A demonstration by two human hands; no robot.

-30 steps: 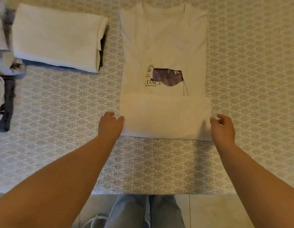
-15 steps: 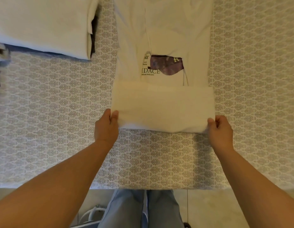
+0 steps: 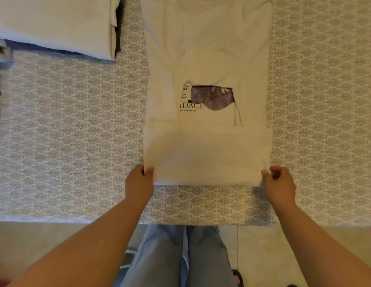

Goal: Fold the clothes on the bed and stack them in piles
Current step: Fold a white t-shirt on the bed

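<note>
We look down on a cream cotton T-shirt [image 3: 207, 59] lying flat in the middle of the bed [image 3: 76, 131], its sides folded inward to make a long rectangle and its bottom hem turned up into a soft, thick band [image 3: 207, 156] across the near end. Our left hand [image 3: 139, 183] pinches the near left corner of that band, thumb on top and fingers tucked under the cloth; our right hand [image 3: 281, 183] grips the near right corner with curled fingers. The bedspread is a thin, smooth fabric printed with a repeating grey lattice of small ornaments on white. At the far left a pile of folded clothes [image 3: 54, 25] sits well apart from the shirt, a smooth white piece on top with darker layers showing at its edge. Compared with half a second ago, the shirt and pile fill more of the view and lie closer to us, and both hands have closed more firmly on the corners, which now look slightly lifted. The print [image 3: 207, 98] on the chest shows a purple patch and the letters "IDACE" in black; the smaller lines around it are too fine to read.
</note>
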